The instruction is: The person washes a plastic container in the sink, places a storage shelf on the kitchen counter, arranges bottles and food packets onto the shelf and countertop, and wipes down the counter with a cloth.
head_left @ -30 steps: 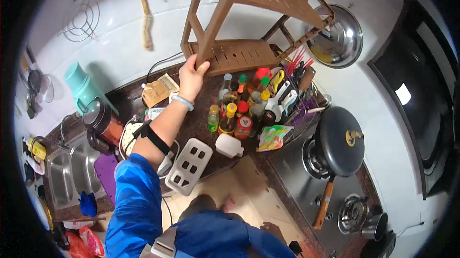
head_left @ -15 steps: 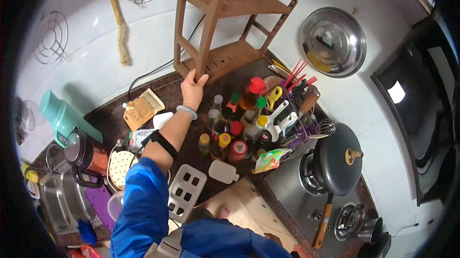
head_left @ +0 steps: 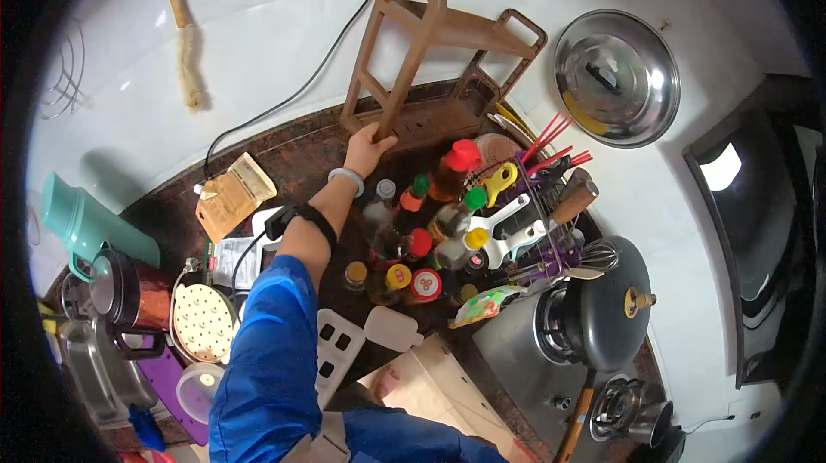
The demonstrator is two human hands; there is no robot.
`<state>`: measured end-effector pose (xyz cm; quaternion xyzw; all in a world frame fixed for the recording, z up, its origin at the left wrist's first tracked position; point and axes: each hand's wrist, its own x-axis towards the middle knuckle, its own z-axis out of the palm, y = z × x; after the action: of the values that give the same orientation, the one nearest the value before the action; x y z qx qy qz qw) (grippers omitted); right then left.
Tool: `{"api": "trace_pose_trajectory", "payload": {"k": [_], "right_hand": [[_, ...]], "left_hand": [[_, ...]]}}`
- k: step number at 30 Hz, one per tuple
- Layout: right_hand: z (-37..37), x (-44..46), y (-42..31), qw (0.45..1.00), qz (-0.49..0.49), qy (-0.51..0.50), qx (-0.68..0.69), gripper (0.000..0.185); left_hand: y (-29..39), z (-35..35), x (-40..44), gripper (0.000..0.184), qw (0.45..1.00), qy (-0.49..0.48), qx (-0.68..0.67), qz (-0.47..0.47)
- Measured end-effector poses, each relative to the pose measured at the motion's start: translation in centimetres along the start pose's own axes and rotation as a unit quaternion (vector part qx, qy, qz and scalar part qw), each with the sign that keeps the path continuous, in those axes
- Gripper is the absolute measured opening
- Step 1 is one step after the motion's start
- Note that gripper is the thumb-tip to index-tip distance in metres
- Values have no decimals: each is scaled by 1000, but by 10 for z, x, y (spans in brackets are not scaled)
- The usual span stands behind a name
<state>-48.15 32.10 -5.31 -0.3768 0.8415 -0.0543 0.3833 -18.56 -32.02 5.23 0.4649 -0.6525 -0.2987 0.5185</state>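
Note:
My left hand (head_left: 368, 151), with a pale bangle at the wrist and a black band on the forearm, is closed around the lower near post of a brown two-tier rack (head_left: 413, 58). The rack stands at the back corner of the dark counter, close to the wall. Just in front of it several seasoning bottles crowd together, among them a red-capped bottle (head_left: 453, 169), a green-capped bottle (head_left: 452, 213) and a jar with a red lid (head_left: 425, 285). My right hand is out of view.
Right of the bottles stands a wire utensil basket (head_left: 559, 239), then a lidded wok (head_left: 613, 308) on the gas stove (head_left: 516, 368). A teal thermos (head_left: 95, 222), a brown pouch (head_left: 237, 196) and a steel sink (head_left: 99, 368) are at left. A black cord (head_left: 292, 93) runs to a wall socket.
The rack has come down and back, its lower shelf now low against the counter by the wall. My left hand moved with it, still gripping the post. The view has shifted.

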Motion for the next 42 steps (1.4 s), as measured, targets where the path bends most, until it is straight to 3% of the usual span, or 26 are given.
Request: {"api": "trace_pose_trajectory", "payload": {"k": [2, 4, 7, 10, 17, 19, 25, 28, 31, 35, 39, 42], "right_hand": [[1, 0, -3, 1000, 5, -5, 1, 46], [1, 2, -6, 1000, 9, -10, 1, 46], [1, 5, -9, 1000, 19, -16, 3, 46], [0, 7, -13, 999, 31, -21, 5, 46], [-3, 18, -22, 998, 58, -26, 17, 46], [-2, 21, -23, 998, 62, -27, 20, 46], [3, 26, -24, 999, 43, -26, 20, 46], [12, 24, -22, 999, 12, -28, 14, 46], [22, 23, -15, 999, -34, -23, 4, 46], [32, 18, -6, 994, -108, -15, -19, 46], [33, 12, 1, 982, -190, 5, -26, 46], [16, 3, -40, 990, -143, -6, -15, 49]], "left_hand": [[-18, 13, 8, 36, 999, -12, 19, 38], [-30, 22, 12, 40, 969, -77, 225, 65], [-29, 33, 14, 41, 960, -110, 259, -12], [-20, 38, 37, 39, 958, -131, 234, -101], [-54, 86, 72, 44, 965, -130, 224, -51], [-55, 87, 76, 43, 975, -147, 138, -91], [-65, 59, 77, 38, 964, -203, 75, -158], [-59, 37, 71, 38, 968, -164, 3, -191], [-50, 7, 60, 38, 973, -168, -11, -156], [12, -46, 42, 41, 961, -222, 23, -165], [72, -89, 9, 41, 949, -244, -68, -186], [101, -109, -18, 45, 930, -315, -48, -181]]}}
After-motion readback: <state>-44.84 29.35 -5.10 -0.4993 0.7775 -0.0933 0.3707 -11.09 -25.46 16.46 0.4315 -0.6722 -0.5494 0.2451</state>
